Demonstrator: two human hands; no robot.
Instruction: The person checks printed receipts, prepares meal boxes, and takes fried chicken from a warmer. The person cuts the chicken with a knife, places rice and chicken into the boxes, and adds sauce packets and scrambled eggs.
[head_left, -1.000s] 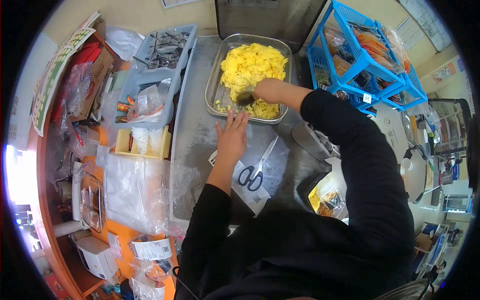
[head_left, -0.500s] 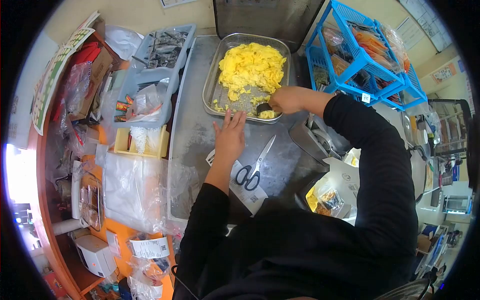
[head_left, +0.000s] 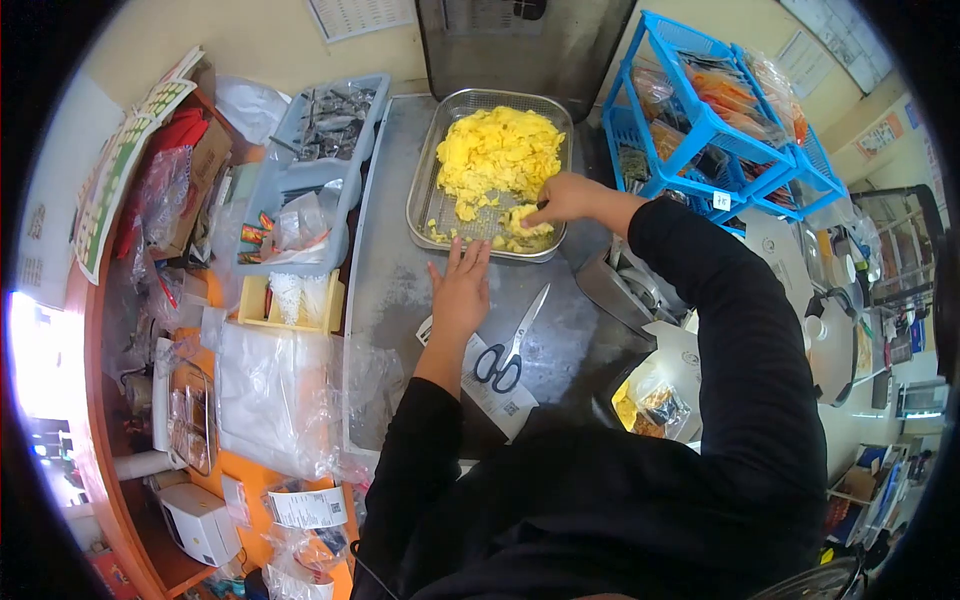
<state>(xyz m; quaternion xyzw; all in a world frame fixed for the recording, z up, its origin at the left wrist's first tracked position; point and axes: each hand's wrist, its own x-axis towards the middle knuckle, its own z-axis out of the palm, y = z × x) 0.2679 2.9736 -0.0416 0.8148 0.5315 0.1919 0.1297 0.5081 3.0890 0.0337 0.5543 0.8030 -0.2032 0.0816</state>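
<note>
Yellow scrambled egg (head_left: 500, 150) is heaped in a perforated metal tray (head_left: 417, 195) on the steel worktop, with small loose bits along its near side. My right hand (head_left: 568, 198) is closed at the tray's near right part, on a small dark scoop that shows in the earlier view. In the current view, a clump of egg covers or hides the scoop. My left hand (head_left: 460, 285) lies open, fingers stretched out, its fingertips at the tray's near rim. Scissors (head_left: 512, 345) with dark handles lie just right of my left wrist, partly over a printed paper slip (head_left: 500, 400).
Blue baskets (head_left: 700, 150) of packets stand at the back right. A grey bin (head_left: 385, 110) of wrapped items and a cream box (head_left: 335, 305) are on the left. Plastic bags (head_left: 270, 390) lie nearer. An open box (head_left: 655, 390) with packets sits at my right front.
The view has tilted slightly upward. My right hand has turned within the tray's near right part, and egg now shows where the dark scoop was visible. My left hand stays at the rim.
</note>
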